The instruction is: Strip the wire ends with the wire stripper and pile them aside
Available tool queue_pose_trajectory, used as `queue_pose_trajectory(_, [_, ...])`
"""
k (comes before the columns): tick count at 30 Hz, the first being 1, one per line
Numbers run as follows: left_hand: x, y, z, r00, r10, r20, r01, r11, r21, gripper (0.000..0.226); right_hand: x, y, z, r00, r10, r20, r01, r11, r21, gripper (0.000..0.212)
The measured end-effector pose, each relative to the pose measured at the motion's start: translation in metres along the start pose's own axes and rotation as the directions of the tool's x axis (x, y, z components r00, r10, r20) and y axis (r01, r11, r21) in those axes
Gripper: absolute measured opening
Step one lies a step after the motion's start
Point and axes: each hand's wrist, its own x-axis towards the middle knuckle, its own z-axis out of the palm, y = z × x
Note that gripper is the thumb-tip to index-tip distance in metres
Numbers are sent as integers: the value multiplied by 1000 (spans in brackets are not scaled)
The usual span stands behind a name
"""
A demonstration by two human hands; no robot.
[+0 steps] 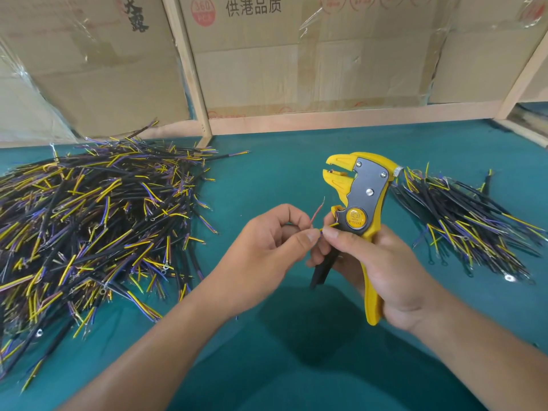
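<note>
Your right hand [382,268] has its grip closed round the yellow wire stripper [360,209], held upright over the green bench [281,179], jaws parted. Your left hand [267,247] pinches a wire [316,213] beside it, and the right thumb and forefinger pinch it too. The cardboard box [296,54] behind reads "供港品质" and "360".

Green-topped table [278,173] carries a large wire pile [95,221] and smaller pile [471,226].
</note>
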Motion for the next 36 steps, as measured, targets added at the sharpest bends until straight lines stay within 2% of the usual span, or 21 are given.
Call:
queue_pose_trajectory(2, [-1,2,0,1000,8,-7,-8,1000,3,13,0,0,0,1000,-8,0,8,1000,9,5])
queue_pose_trajectory(7, [0,2,1,987,-47,-154,35,996,-81,14,0,2,1,1000,-23,-14,23,1000,15,8])
queue_pose_trajectory(15, [0,0,1,979,-48,-200,48,999,-3,19,-1,3,2,999,0,-36,-1,1000,-26,8])
queue_pose_trajectory(20, [0,-1,2,968,-54,-247,46,998,-39,22,-3,5,6,1000,2,-5,-2,999,-48,9])
queue_pose_trajectory(29, [-1,1,-1,971,-11,-240,-9,997,-81,24,3,0,2,994,20,-105,-16,999,40,10])
queue_pose_trajectory(36, [0,0,-8,971,26,-239,-39,998,-46,26,-1,-2,0,1000,8,-8,-8,999,-49,11])
